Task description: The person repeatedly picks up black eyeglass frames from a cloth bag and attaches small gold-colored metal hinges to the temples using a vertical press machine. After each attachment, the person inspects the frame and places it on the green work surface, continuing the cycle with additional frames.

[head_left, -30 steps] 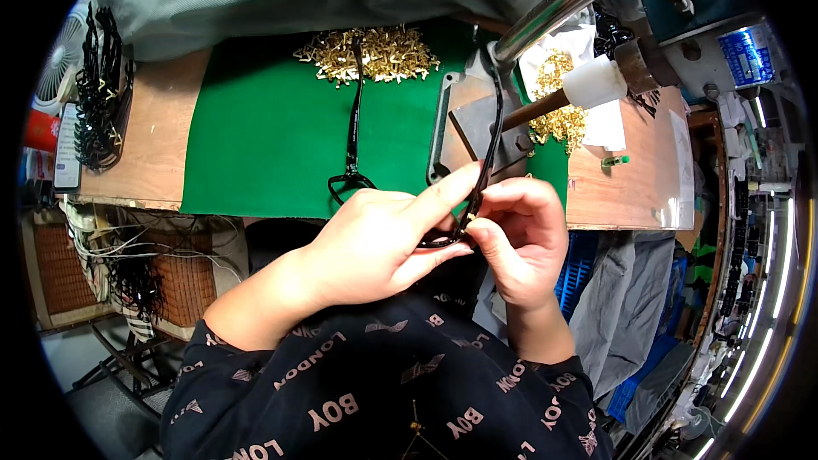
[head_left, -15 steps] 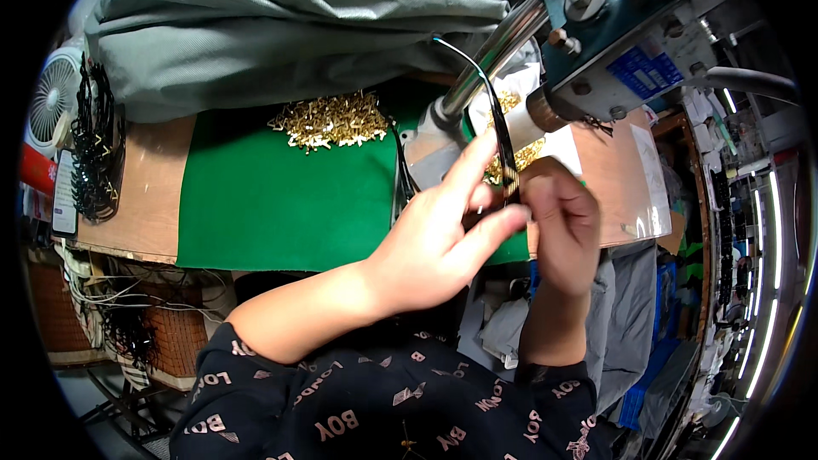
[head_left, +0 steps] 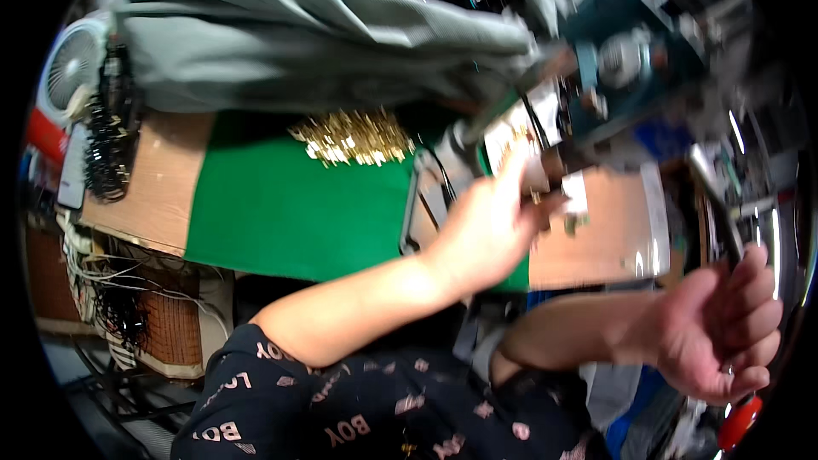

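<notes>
My left hand (head_left: 481,238) is at the foot of a hand-lever press (head_left: 618,77), its fingers pinched around a thin black cord (head_left: 535,122) that sticks up past them. The fingertips are smeared by motion, so any metal piece among them cannot be made out. Out at the far right, my right hand (head_left: 716,332) has its fingers wrapped round the press's lever (head_left: 717,200). A red knob (head_left: 740,423) shows at the lever's lower end, below the hand.
Small gold metal pieces (head_left: 358,140) are heaped on a green mat (head_left: 290,213), with more in a white container (head_left: 503,132) behind my left hand. Grey cloth (head_left: 298,51) drapes across the back. At left are hanging black cords (head_left: 111,136), a phone (head_left: 75,169) and a fan (head_left: 72,68).
My right hand has left the cord and swung far right onto the lever. My left hand has carried the cord slightly right, closer under the press. The whole view has shifted and blurred.
</notes>
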`<state>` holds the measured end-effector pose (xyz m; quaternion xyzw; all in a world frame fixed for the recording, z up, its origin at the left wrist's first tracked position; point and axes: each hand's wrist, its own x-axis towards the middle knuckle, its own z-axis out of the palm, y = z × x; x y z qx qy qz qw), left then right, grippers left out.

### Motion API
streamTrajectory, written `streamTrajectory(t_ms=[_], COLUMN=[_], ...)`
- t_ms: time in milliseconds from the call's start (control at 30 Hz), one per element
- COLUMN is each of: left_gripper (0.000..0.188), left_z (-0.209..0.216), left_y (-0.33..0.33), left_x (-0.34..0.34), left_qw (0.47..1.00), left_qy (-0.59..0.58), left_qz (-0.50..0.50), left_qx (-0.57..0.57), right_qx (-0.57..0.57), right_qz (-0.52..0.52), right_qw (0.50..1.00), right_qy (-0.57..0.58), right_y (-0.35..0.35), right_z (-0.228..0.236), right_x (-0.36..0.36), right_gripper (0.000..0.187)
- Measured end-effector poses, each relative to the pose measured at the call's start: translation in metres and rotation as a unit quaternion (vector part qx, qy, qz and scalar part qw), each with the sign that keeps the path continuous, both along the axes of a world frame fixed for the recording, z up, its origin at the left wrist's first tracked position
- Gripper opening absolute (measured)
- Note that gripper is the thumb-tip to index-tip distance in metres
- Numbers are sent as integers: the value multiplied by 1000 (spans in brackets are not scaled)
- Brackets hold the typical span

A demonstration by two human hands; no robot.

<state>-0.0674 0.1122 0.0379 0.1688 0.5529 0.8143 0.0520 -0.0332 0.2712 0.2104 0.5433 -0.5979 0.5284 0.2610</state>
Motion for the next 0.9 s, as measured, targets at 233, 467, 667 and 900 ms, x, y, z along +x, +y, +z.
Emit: streamTrajectory(t_ms=[233,467,667,900], left_gripper=[53,18,21,17], left_z=[11,-64,20,73], left_y=[-68,-237,-215,-206], left_x=[17,53,-47,-151], left_qw=[905,652,624,543], left_qy=[178,76,407,307], left_qz=[133,269,373,404], left_qx=[-363,-705,-553,-669], right_qx=[-219,-152,-160,17], right_qz=[-279,-384,-366,-286], right_qw=[935,836,815,892], right_qy=[28,-362,-420,-349], right_y=[-10,31,2,-52], right_z=[-49,-230,-253,-219], right_x=[-21,5,22,33], right_gripper=[57,34,30,21])
